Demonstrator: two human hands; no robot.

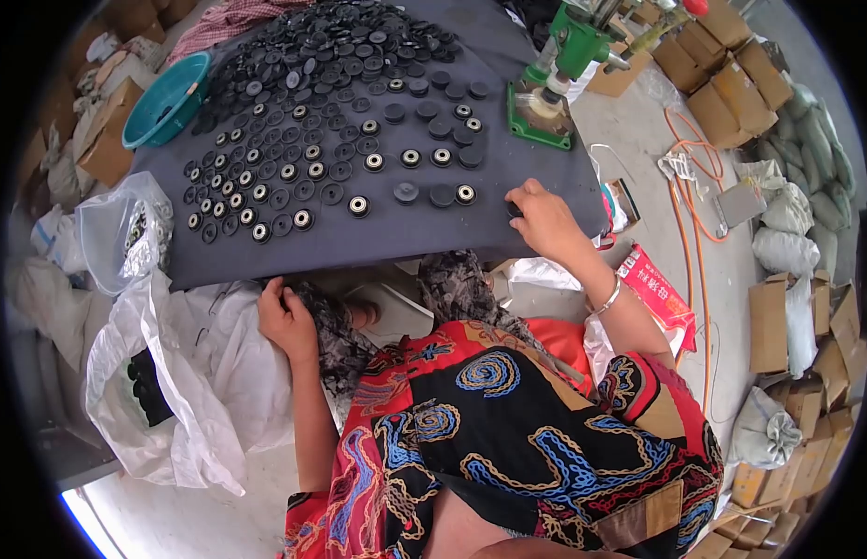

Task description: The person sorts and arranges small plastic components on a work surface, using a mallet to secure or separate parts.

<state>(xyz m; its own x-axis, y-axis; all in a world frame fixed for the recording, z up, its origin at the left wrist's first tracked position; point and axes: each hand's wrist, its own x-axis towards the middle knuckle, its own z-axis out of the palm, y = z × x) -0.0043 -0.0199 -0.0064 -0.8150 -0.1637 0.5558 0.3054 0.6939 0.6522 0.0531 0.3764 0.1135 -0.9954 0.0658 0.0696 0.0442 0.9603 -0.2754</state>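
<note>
On the right front of the dark cloth-covered table (396, 228), my right hand (545, 222) has its thumb and forefinger around a small black disc (514, 210), partly hidden by the fingers. My left hand (286, 324) is just below the table's front edge, fingers loosely bent and apart, with nothing visible in them. Rows of black wheels cover the table. Some have a shiny metal bearing in the middle, such as the bearing wheel (466, 194) left of my right hand. Plain black caps (442, 195) lie beside it. A large heap of black discs (331, 47) fills the far side.
A green hand press (555, 84) stands at the table's far right corner. At the left are a teal basin (168, 101), a clear bag of small metal parts (126, 233) and a white sack (163, 391). Orange hose (690, 242), cartons (731, 74) and filled sacks occupy the right floor.
</note>
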